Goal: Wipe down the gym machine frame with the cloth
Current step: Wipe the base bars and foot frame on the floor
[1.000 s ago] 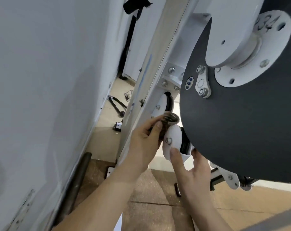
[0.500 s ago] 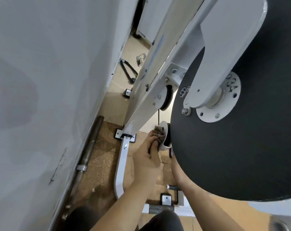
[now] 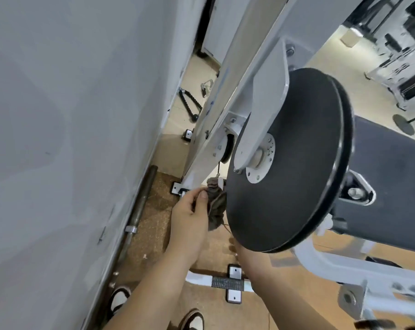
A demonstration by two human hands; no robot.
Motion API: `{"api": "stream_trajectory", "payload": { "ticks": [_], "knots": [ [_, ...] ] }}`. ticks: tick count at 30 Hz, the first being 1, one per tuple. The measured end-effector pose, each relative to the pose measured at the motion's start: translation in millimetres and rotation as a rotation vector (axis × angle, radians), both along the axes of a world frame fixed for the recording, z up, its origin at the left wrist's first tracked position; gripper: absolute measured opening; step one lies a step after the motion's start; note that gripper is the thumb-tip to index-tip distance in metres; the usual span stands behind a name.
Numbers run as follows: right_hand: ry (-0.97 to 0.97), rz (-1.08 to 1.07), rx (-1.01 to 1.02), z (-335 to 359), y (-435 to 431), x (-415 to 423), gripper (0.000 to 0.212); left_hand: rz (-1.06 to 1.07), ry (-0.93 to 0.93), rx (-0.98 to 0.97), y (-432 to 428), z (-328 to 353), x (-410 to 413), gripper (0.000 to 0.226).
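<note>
Contact between cloth and machine changed over the last second. Earlier, the left hand (image 3: 190, 217) pressed the crumpled grey-brown cloth (image 3: 216, 203) flat against the small white plastic pulley (image 3: 222, 181), while the right hand's fingers steadied the pulley face. At this moment the left hand pinched the cloth between thumb and forefinger. The cloth's upper end was bunched just beside the pulley and the thin cable above it, and the rest hung loose below the fingers. Whether the bunched end still touched the pulley could not be told.

The right hand (image 3: 242, 252) had dropped off the pulley face and lay behind the lower rim of the large black round disc (image 3: 289, 163). Only blurred fingertips and the wrist showed, so its grasp could not be determined.

The view had also widened, showing more of the white painted steel frame upright (image 3: 225, 103), which ran beside the grey wall (image 3: 59, 115).

Judgement: the pulley pass appeared finished or nearly so. The long upright and the disc bracket were likely still to be wiped. A loose cloth tail near the cable and pulley groove carried a risk of snagging, so regathering it into a pad was advisable.
</note>
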State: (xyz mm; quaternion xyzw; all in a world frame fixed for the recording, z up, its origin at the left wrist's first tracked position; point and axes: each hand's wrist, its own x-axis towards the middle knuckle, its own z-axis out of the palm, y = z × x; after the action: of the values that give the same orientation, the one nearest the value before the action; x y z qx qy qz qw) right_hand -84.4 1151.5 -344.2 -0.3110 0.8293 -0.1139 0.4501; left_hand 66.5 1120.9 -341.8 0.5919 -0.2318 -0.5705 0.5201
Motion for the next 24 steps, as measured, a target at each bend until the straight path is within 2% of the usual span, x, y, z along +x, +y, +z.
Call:
{"api": "stream_trajectory", "payload": {
  "ticks": [2, 4, 7, 9, 12, 15, 17, 22, 24],
  "knots": [
    [0.029, 0.109, -0.045, 19.9, 5.7, -5.9, 0.013, -0.004, -0.048, -0.055, 0.7, 28.4, 1.3, 0.022],
    [0.027, 0.207, -0.091, 51.5, 21.4, -10.8, 0.026, 0.002, -0.076, -0.083, 3.1, 54.7, 0.8, 0.023],
    [0.044, 0.48, -0.064, 109.1, 43.8, -15.6, 0.044, 0.004, -0.071, -0.095, 6.9, 88.4, 0.6, 0.022],
    [0.079, 0.638, -0.122, 153.6, 52.4, -16.9, 0.05, 0.003, -0.07, -0.108, 8.1, 108.4, 0.3, 0.02],
    [0.117, 0.647, -0.339, 223.3, 59.8, -14.2, 0.061, 0.004, -0.107, -0.142, 3.5, 134.8, -1.1, 0.019],
    [0.156, 0.578, -0.727, 270.6, 48.1, -6.3, 0.051, -0.001, -0.137, -0.146, -3.6, 156.2, -9.3, 0.02],
    [0.291, 0.606, -0.912, 279.8, 28.8, -1.6, 0.042, 0.002, -0.111, -0.135, -7.6, 163.1, -16.2, 0.02],
    [0.482, 0.647, -1.178, 275.7, -20.9, 3.3, 0.012, 0.036, -0.068, -0.129, -18.4, 167.0, -13.0, 0.018],
    [0.513, 0.646, -1.143, 277.9, -41.0, 3.3, 0.021, 0.037, -0.099, -0.114, -25.7, 166.0, -5.1, 0.02]
  ]
}}
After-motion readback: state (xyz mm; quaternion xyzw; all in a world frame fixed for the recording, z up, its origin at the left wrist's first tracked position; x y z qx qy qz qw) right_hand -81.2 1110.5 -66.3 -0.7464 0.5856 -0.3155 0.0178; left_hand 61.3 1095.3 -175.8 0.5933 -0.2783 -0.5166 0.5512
